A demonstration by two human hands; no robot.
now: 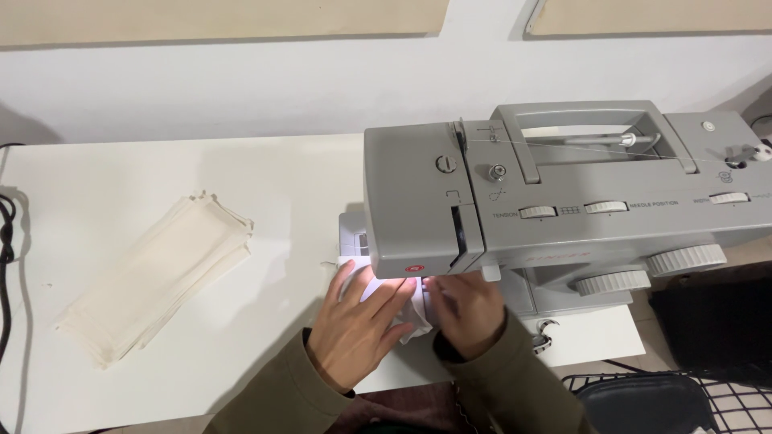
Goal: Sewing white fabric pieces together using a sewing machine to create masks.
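While the white bench (161,169) carries a grey sewing machine (555,209) directly above both hands, a stack of cream fabric pieces (157,277) lies well left of them. Left hand (358,321) lies flat and right hand (470,309) pinches, both on white cloth (418,317) under the machine head; stitching looks under way.

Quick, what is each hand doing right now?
Left hand: open, pressed flat on the white cloth.
Right hand: fingers curled on the cloth at the sewing machine; grip cannot be told.
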